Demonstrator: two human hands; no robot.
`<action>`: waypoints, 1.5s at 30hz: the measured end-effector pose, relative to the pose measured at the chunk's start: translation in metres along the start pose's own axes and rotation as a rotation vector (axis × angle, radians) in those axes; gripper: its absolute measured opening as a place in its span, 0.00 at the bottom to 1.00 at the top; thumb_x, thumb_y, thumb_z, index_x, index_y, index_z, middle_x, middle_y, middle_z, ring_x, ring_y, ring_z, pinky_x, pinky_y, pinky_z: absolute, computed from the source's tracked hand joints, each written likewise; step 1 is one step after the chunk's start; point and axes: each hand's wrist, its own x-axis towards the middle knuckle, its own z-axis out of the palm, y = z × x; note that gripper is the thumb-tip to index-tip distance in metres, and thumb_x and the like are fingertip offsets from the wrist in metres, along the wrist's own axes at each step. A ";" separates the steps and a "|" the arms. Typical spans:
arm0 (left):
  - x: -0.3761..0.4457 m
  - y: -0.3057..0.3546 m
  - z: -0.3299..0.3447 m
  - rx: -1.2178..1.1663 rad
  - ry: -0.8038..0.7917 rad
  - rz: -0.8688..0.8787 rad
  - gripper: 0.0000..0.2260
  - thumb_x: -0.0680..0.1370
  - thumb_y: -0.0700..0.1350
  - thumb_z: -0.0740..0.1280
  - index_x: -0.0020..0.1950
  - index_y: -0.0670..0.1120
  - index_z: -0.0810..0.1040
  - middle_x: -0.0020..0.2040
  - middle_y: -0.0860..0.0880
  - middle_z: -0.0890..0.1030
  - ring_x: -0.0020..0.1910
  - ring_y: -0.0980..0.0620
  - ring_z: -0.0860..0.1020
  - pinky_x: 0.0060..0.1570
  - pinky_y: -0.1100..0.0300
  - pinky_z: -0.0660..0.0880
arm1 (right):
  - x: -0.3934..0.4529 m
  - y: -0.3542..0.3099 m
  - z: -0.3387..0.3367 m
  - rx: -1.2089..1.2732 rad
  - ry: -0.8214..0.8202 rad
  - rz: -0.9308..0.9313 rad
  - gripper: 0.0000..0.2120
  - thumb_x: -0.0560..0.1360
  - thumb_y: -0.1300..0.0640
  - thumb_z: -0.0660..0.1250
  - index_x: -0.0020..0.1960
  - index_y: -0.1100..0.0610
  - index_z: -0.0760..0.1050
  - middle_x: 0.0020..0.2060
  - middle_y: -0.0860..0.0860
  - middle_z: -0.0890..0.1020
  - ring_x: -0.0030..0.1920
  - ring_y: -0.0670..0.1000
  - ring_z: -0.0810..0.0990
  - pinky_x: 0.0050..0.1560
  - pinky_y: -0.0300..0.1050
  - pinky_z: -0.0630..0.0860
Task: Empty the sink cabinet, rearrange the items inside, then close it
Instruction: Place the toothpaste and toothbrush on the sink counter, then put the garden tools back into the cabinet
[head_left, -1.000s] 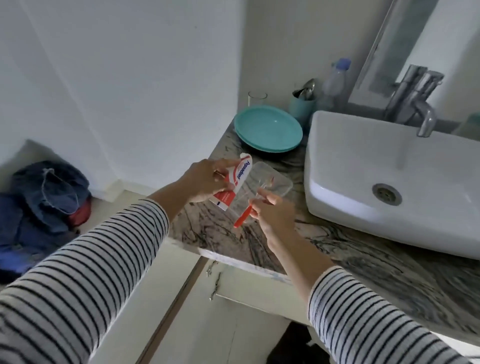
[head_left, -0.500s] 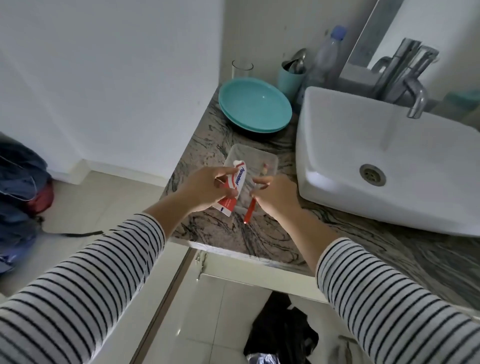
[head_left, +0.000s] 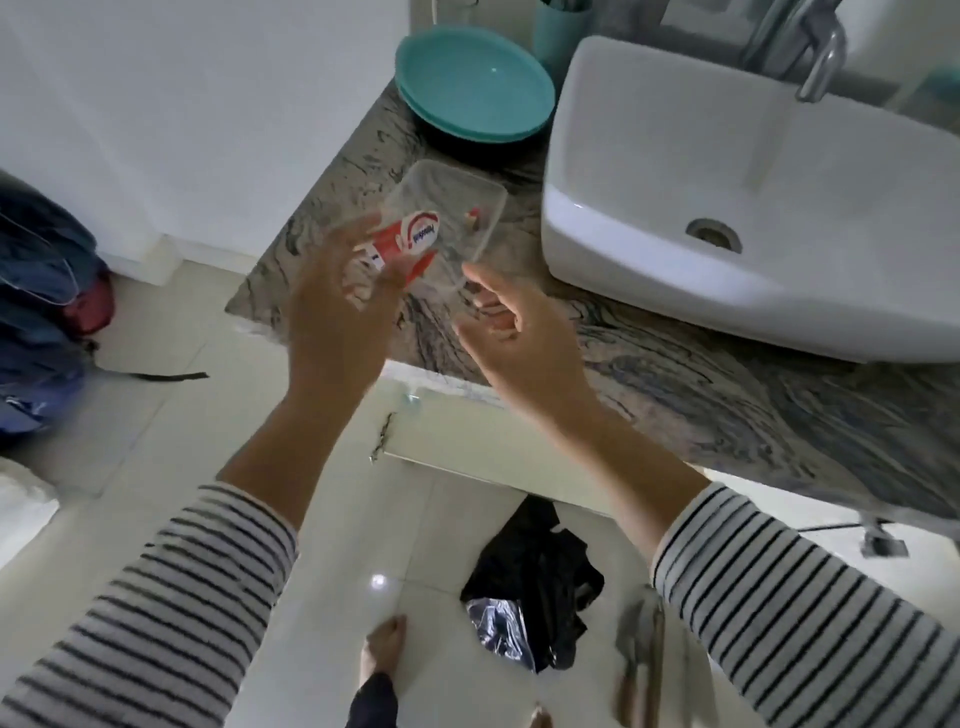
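Nearest me, a bare foot (head_left: 383, 644) stands on the pale floor tiles (head_left: 218, 415) beside a crumpled black bag (head_left: 540, 577). Above it I see my left hand (head_left: 337, 306) raised with fingers spread, blurred, empty as far as I can tell. My right hand (head_left: 519, 332) hangs loosely open, fingers curled, gripping nothing. Just past them, on the marbled counter (head_left: 727, 395), sits a clear plastic container (head_left: 457, 208) holding the red-and-white toothpaste tube (head_left: 410, 241) and a red toothbrush (head_left: 422, 266). Farther back lie stacked teal plates (head_left: 472, 83); the white sink (head_left: 753, 197) is to the right.
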 end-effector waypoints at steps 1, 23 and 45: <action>-0.029 0.000 0.001 -0.043 0.038 0.004 0.17 0.77 0.52 0.65 0.64 0.51 0.73 0.57 0.54 0.78 0.54 0.59 0.77 0.51 0.65 0.76 | -0.023 0.011 -0.007 0.019 -0.021 -0.043 0.21 0.74 0.57 0.68 0.66 0.51 0.72 0.49 0.49 0.78 0.42 0.43 0.77 0.41 0.27 0.74; -0.350 -0.293 0.243 0.573 -1.341 -0.154 0.33 0.76 0.57 0.64 0.75 0.47 0.56 0.74 0.47 0.60 0.72 0.49 0.59 0.69 0.56 0.59 | -0.339 0.471 0.043 -0.471 -0.485 0.625 0.31 0.76 0.46 0.64 0.75 0.51 0.56 0.75 0.50 0.56 0.74 0.50 0.58 0.71 0.47 0.62; -0.471 -0.409 0.522 0.577 -1.548 0.480 0.34 0.77 0.57 0.63 0.76 0.45 0.53 0.75 0.46 0.58 0.72 0.45 0.59 0.68 0.52 0.61 | -0.420 0.756 0.051 -0.654 -0.264 0.760 0.32 0.76 0.47 0.63 0.75 0.57 0.56 0.74 0.51 0.60 0.74 0.51 0.58 0.70 0.45 0.60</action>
